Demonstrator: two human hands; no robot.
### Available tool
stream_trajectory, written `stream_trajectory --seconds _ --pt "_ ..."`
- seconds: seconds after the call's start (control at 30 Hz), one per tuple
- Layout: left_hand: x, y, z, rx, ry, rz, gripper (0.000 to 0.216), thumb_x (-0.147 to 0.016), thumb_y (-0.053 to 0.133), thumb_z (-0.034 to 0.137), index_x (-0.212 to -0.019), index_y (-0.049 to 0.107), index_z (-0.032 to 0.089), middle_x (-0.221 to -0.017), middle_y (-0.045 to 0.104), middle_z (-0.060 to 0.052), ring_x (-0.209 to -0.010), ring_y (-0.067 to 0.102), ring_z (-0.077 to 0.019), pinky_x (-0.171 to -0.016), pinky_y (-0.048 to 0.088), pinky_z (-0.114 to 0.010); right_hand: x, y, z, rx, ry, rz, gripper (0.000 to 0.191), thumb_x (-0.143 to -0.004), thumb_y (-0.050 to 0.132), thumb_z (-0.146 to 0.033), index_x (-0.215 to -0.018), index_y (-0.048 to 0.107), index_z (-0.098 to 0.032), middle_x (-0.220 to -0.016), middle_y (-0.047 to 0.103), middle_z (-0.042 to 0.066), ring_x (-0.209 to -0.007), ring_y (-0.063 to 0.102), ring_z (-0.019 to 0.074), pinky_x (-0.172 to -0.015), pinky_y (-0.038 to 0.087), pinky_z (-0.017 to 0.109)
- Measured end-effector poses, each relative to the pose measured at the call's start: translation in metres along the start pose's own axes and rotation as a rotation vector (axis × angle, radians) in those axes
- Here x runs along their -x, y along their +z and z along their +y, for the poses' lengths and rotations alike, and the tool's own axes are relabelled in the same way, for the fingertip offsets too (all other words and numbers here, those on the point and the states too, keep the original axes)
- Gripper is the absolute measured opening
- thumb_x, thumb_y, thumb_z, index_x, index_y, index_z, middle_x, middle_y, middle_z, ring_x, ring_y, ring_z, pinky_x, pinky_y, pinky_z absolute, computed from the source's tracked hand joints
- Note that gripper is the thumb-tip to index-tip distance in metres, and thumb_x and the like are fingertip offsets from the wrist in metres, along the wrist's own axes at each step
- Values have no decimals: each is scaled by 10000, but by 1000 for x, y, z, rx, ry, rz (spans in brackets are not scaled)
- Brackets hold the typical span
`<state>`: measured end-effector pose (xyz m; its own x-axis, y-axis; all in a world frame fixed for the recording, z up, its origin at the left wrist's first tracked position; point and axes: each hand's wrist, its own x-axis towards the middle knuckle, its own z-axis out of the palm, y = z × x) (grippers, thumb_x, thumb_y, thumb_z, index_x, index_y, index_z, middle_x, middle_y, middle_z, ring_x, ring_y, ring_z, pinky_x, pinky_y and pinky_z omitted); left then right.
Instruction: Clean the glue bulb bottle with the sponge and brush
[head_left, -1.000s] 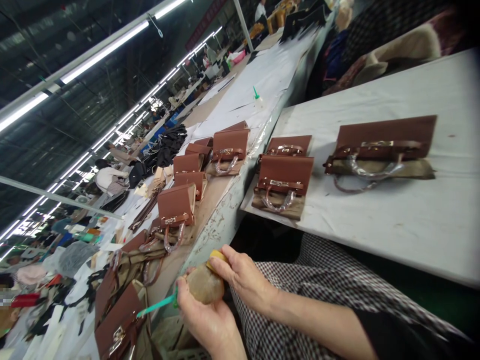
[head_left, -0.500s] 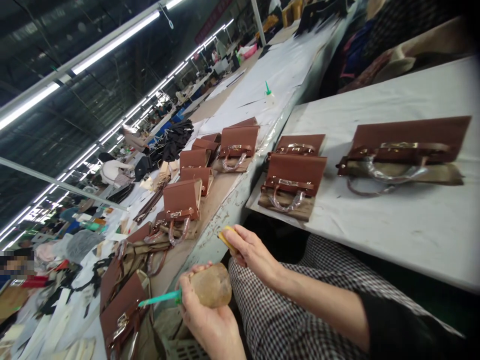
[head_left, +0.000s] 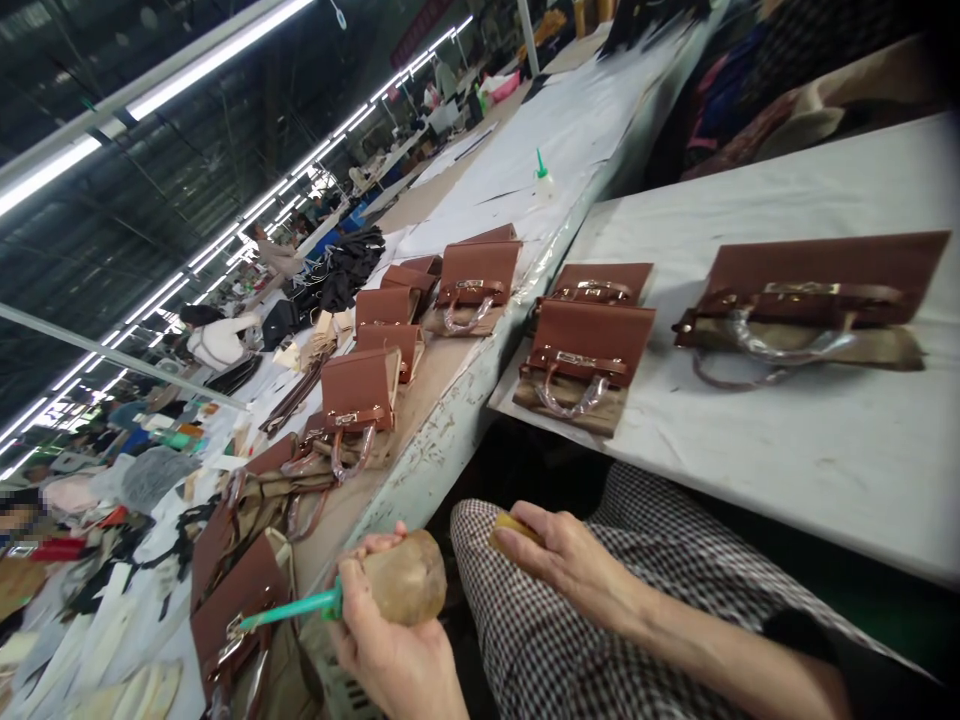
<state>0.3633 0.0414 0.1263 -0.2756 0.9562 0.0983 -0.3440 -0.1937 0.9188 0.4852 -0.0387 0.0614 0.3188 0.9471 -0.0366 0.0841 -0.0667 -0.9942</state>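
Room: we see a long factory hall with strip lights (head_left: 187,75) overhead and other workers far away at the back.
Long bench: the long bench (head_left: 442,440) runs away from us on the left – its edge paint is chipped.
White table: the white table (head_left: 787,460) stands on the right, and its top looks smooth and a little stained.
Bags: brown handbags (head_left: 585,365) lie flat on both surfaces, with handles in clear wrap; we judge them stiff and light.
Lap: the checked cloth (head_left: 555,640) covers our knees below the table edge.
Left hand: our left hand (head_left: 382,650) is closed around a glue bottle (head_left: 405,588) with a green nozzle (head_left: 289,607), low in front of the bench edge. We judge the bottle soft, squeezable and maybe sticky – best gripped around the round body, as now.
Right hand: our right hand (head_left: 566,560) rests on the lap, apart from the left, with fingers pinching a small yellow piece (head_left: 510,524). It seems light and easy to drop.
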Motion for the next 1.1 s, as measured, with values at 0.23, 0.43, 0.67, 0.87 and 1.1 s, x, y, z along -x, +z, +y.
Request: stream_trajectory --seconds 0.23,0.43,0.67,0.87,1.1 --pt "4 -5 -5 -100 -125 -78 299 -819 738 441 -938 665 176 -872 681 -19 -895 695 -237 -850 584 -401 -2 7 -32 -33 -241 -172 379 -1005 486 -538 -799 448 -222 -658 400 -64 -573 373 110 -525 277 237" --pt "-1 -6 3 -76 -31 -72 281 -855 687 411 -1020 684 183 -748 635 18 -751 641 -157 -872 584 -411 -6 -11 25 184 21 10 379 -1002 478 -487 -742 406 -222 -586 347 -68 -523 322 117 -515 226 265" --pt "6 -6 -12 -146 -68 -125 279 -827 733 426 -866 643 165 -848 673 -7 -806 679 -192 -824 592 -387 4 2 -30 -77 -198 -170 397 -993 497 -544 -781 458 -211 -655 392 -63 -574 358 109 -509 265 235" --pt "6 -10 -9 -158 -118 -74 289 -810 749 432 -842 627 171 -858 667 -4 -827 684 -204 -780 593 -366 1 -4 27 190 -66 -37 381 -995 489 -505 -754 440 -214 -597 375 -67 -527 345 112 -518 237 270" --pt "7 -8 -14 -182 -121 -110 277 -819 734 418 -868 640 163 -867 667 -14 -825 676 -204 -788 584 -366 6 -9 -14 -225 -71 -131 428 -972 522 -588 -789 483 -203 -667 367 -61 -580 312 108 -507 248 245"
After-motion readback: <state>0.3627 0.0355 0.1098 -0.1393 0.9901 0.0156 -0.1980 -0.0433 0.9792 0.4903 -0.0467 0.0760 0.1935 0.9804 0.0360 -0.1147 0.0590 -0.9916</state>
